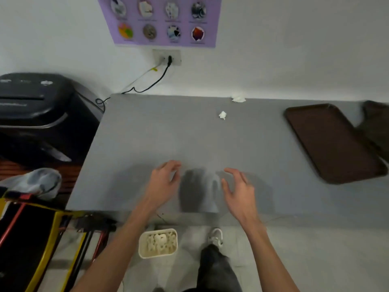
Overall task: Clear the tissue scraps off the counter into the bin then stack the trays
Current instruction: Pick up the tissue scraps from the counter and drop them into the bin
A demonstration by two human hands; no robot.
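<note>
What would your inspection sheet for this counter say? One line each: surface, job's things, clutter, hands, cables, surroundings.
Surface: matt grey counter against a white wall.
Job's things: crumpled white tissue scrap mid-counter, second tissue scrap at the wall; dark brown plastic tray at right, second brown tray beyond, cut off; cream rectangular bin on the floor, holding white scraps.
Clutter: nothing seen on the counter.
Hands: left hand and right hand open, empty, above the near edge.
Cables: black cable plugged into the wall socket.
Surroundings: black machine at left; purple poster above.
</note>
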